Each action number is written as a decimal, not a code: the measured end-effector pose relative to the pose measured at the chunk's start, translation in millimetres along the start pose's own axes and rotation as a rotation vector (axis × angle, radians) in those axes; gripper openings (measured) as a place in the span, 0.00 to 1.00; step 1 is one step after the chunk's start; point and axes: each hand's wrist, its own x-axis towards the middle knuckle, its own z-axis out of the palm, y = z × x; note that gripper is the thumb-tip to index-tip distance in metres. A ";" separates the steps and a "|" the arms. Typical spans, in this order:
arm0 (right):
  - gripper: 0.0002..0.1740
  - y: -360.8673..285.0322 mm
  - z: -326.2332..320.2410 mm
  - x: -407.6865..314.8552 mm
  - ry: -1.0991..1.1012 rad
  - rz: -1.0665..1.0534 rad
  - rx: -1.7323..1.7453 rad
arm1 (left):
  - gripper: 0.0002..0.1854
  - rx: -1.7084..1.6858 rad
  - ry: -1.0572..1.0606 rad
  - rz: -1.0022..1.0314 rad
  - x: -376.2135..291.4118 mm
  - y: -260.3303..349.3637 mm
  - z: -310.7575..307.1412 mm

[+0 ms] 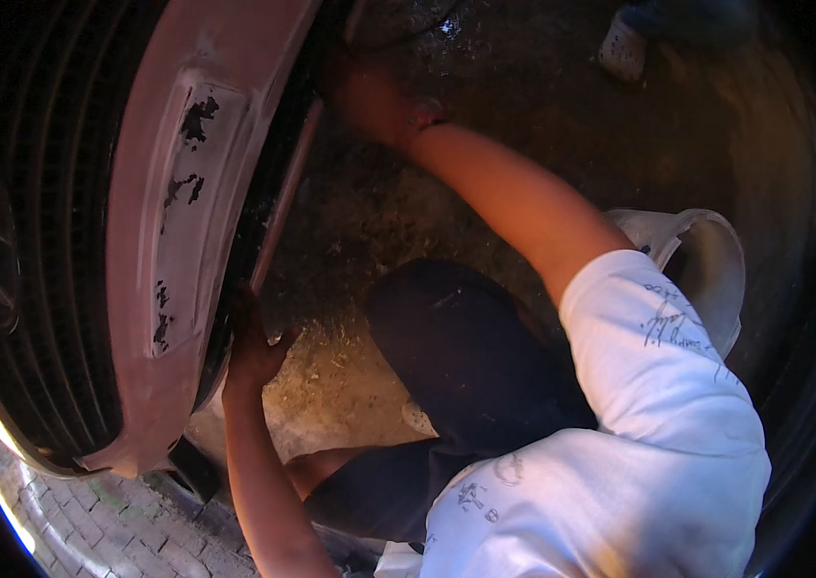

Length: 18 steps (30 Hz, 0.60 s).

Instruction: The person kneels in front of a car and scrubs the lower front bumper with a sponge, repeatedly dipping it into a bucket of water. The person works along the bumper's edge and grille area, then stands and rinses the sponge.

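Observation:
A car's front bumper [135, 238], dull pink and worn, fills the left side. Its raised plate recess [195, 217] has ragged black patches. My left hand [257, 354] is at the lower edge of the bumper, thumb spread, its fingers dim against the dark lower trim [245, 238]. A thin pinkish strip [286, 195] runs along that trim, between my two hands. Farther up, my right hand [361, 90] reaches toward the same lower edge. It is blurred and in shadow, so its fingers and anything in them are hidden.
A dark slatted grille [54, 217] with an oval emblem [0, 264] lies beyond the bumper. Behind my right arm stands a pale, round, bucket-like container [722, 267]. A light, speckled object [623, 49] is at the top right. Paving bricks [112, 527] show at lower left.

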 end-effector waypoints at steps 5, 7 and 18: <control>0.19 14.6 -5.2 8.9 -0.306 0.125 -0.081 | 0.62 -0.039 0.028 0.069 -0.3 -4.9 5.2; 0.18 13.4 -6.5 17.9 -0.550 0.057 -0.185 | 0.61 -0.022 0.039 0.040 -1.8 -5.4 6.5; 0.17 35.8 -29.7 31.5 -0.585 -0.113 -0.257 | 0.63 0.002 0.052 0.066 -1.5 -6.9 6.6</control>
